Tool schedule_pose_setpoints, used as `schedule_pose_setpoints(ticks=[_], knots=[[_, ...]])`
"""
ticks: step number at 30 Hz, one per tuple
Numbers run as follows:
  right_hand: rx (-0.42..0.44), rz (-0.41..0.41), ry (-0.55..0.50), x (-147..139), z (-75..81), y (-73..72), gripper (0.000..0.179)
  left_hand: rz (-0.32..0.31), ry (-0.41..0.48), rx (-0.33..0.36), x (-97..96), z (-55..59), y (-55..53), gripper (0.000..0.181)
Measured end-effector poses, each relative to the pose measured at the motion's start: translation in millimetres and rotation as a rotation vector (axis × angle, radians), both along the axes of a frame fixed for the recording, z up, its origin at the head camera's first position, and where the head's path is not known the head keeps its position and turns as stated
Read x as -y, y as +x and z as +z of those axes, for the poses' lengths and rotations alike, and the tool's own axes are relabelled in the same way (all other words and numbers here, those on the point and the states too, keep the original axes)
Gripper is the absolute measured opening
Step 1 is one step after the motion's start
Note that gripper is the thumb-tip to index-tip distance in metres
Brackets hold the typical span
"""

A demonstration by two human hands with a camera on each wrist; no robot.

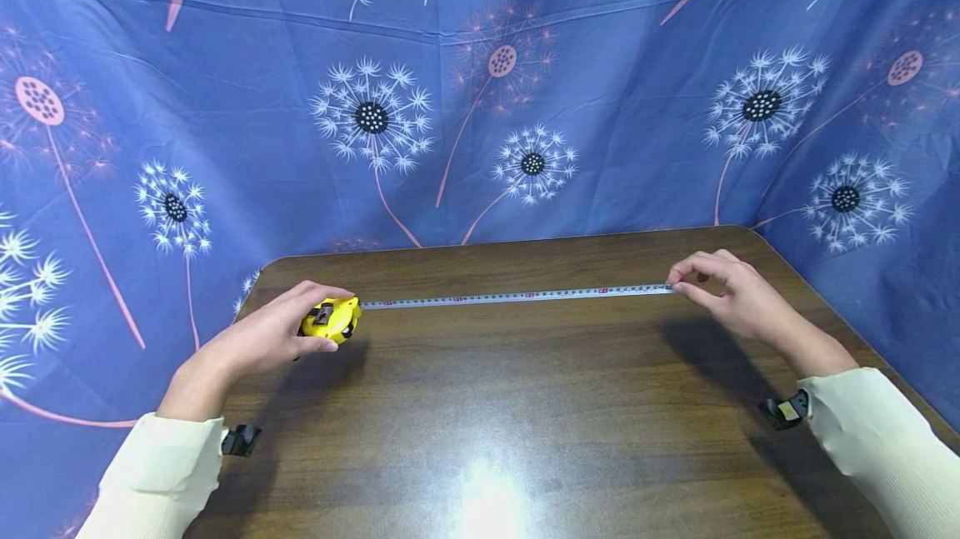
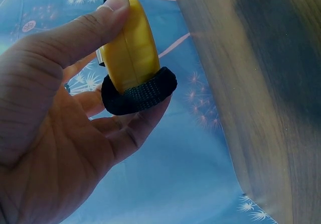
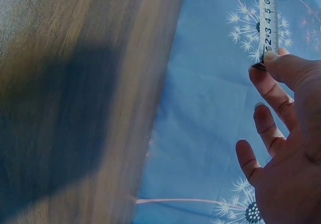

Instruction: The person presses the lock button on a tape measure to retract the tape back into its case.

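Head view gives me the tape measure strung between both hands: its yellow case (image 1: 343, 324) on the left, the pale blade (image 1: 525, 296) running nearly level across to the right, seemingly above the brown table (image 1: 450, 406). I see the left hand (image 1: 273, 329) gripping the case between thumb and fingers, while the right hand (image 1: 738, 299) pinches the blade's free end between thumb and forefinger, its other fingers loosely curled. What worries me is that narrow pinch: if the thumb slips off the small dark end hook (image 3: 258, 66), a spring-loaded blade would likely snap back toward the left hand, and its thin metal edge could nick skin. I can't tell whether any lock is set. Too much slack or a twist might also make the blade buckle. The case is rounded, smooth and plastic-looking; a woven black strap (image 2: 140, 94) loops below it. Printed numerals and fine ticks line the slim blade. Beneath lies glossy wood grain, and behind hangs creased blue cloth (image 1: 637, 147) patterned with dandelions.
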State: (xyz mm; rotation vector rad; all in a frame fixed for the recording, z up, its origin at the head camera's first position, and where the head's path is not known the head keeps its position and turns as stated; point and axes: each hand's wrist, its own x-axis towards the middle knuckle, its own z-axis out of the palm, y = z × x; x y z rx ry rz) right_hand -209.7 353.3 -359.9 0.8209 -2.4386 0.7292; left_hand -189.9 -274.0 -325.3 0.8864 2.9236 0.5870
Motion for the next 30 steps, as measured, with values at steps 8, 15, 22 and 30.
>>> schedule_pose_setpoints(ticks=[8,15,22,30], knots=[[-0.001,0.003,-0.012,3.7,0.2,0.5,0.037,0.001,0.003,0.005,-0.8,0.2,-0.6,0.068],[-0.006,0.017,-0.014,8.6,1.2,1.8,0.036,-0.003,0.012,0.014,-2.3,-0.1,-1.2,0.067],[-0.012,0.029,-0.013,11.2,1.0,2.0,0.036,-0.001,0.010,0.018,-2.8,-0.4,-0.6,0.067],[-0.009,0.025,-0.022,15.9,1.1,3.2,0.036,-0.004,0.006,0.017,-4.8,0.6,0.4,0.067]])
